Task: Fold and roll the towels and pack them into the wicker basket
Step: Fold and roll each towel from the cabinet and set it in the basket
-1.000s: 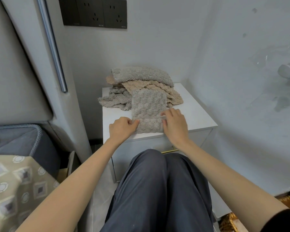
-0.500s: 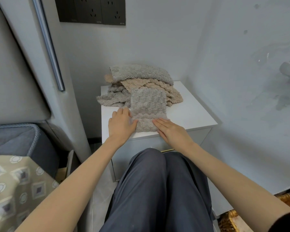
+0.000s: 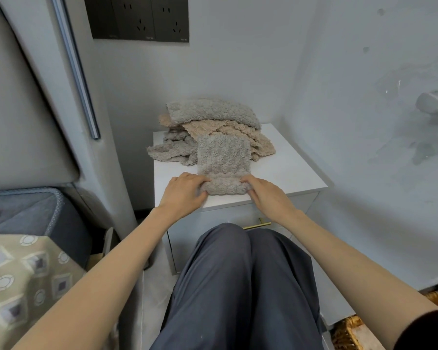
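Note:
A grey folded towel (image 3: 223, 157) lies as a long strip on the white nightstand (image 3: 288, 170), its near end turned up into a small roll (image 3: 224, 186). My left hand (image 3: 185, 192) grips the roll's left end, fingers curled over it. At the roll's right end, my right hand (image 3: 266, 194) holds it the same way. Behind the strip sits a heap of grey and beige towels (image 3: 213, 125). A piece of the wicker basket (image 3: 349, 332) shows at the bottom right, by the floor.
Walls close in behind and to the right of the nightstand. A padded headboard (image 3: 23, 109) and a bed with a patterned cover (image 3: 23, 286) stand at the left. My knees (image 3: 238, 274) are right in front of the nightstand drawer.
Both hands slid from the strip's sides to its near end. That end, flat before, is now curled up into a small roll under my fingers.

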